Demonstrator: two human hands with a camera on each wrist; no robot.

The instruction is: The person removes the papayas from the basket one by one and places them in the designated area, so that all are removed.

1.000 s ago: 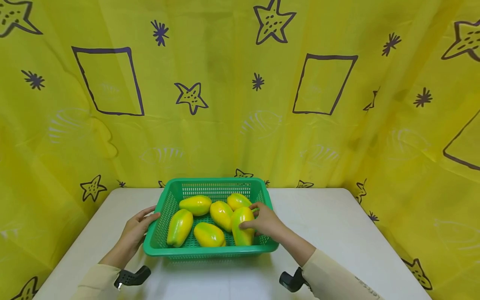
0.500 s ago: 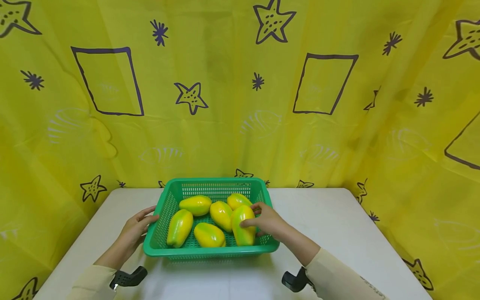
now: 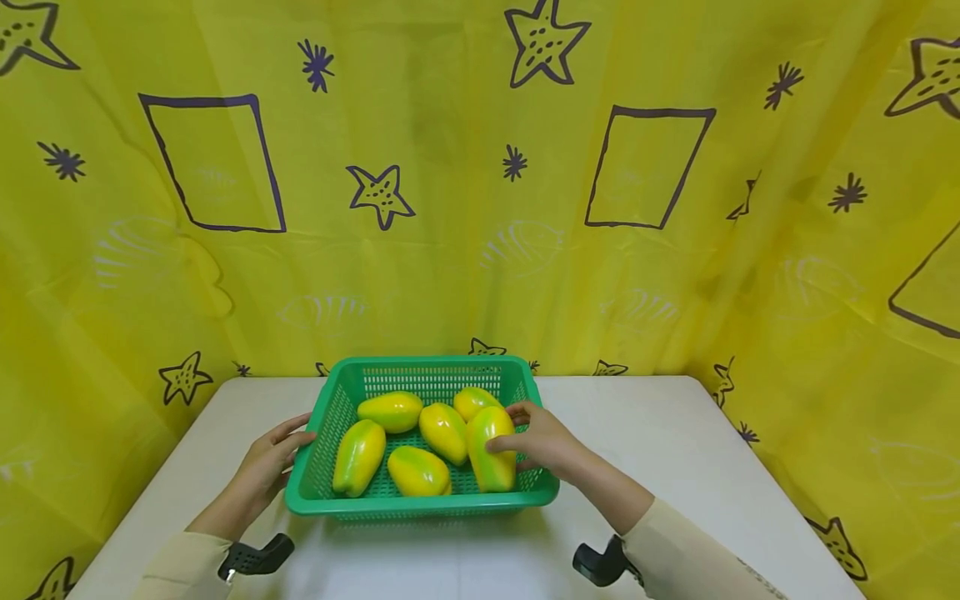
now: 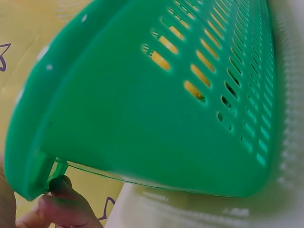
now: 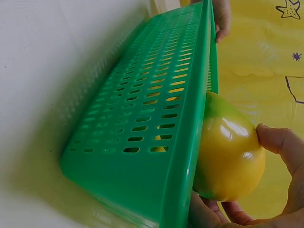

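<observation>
A green plastic basket [image 3: 420,505] with slotted walls holds several glossy yellow-green mangoes. At its left side my left hand [image 3: 272,460] grips the rim; in the left wrist view the fingers [image 4: 69,209] curl under the rim near a corner. Over the right end, my right hand [image 3: 551,443] holds a mango [image 3: 487,468] between thumb and fingers. That mango stands fairly upright at the front right of the basket, and the right wrist view shows its rounded end rising past the rim. The fingers on its far side are partly hidden.
Other mangoes, such as one at the left [image 3: 360,458] and one at the front [image 3: 418,472], lie in the basket. The basket stands on a white table [image 3: 637,433]. A yellow curtain [image 3: 450,275] with drawn stars surrounds the table's back and sides.
The mango in my right hand has shifted slightly right and up, along with the hand. My left hand stays at the rim, and the basket has hardly moved.
</observation>
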